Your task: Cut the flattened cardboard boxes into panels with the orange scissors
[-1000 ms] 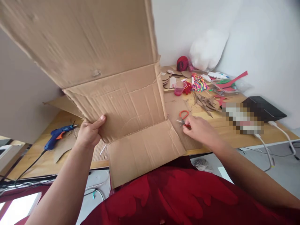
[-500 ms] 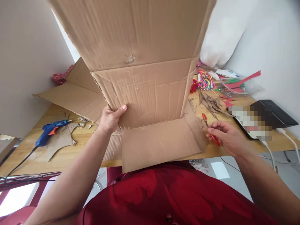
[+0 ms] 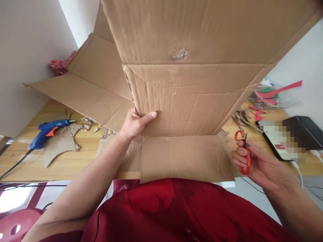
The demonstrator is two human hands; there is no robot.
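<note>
A large creased sheet of corrugated cardboard [image 3: 191,97] stands tilted up in front of me, its lower panel folded toward my body. My left hand [image 3: 138,123] grips its left edge, thumb on the near face and fingers behind. Off the sheet's lower right side, my right hand [image 3: 254,161] is closed around small scissors with orange-red handles [image 3: 245,164]; their dark metal part lies among the fingers. A torn, rough patch [image 3: 180,52] marks the cardboard above a fold line.
On the wooden table [image 3: 85,161] at left lie a blue hot glue gun [image 3: 49,132] and a cut cardboard scrap [image 3: 64,144]. Another folded cardboard piece [image 3: 93,97] stands behind. At right are cardboard strips [image 3: 243,119], a plastic tray [image 3: 275,101] and a phone-like device [image 3: 280,141].
The cardboard has shifted right in view with my left hand on it, covering the colored cords. My right hand has turned the scissors in its grip, handles now toward me.
</note>
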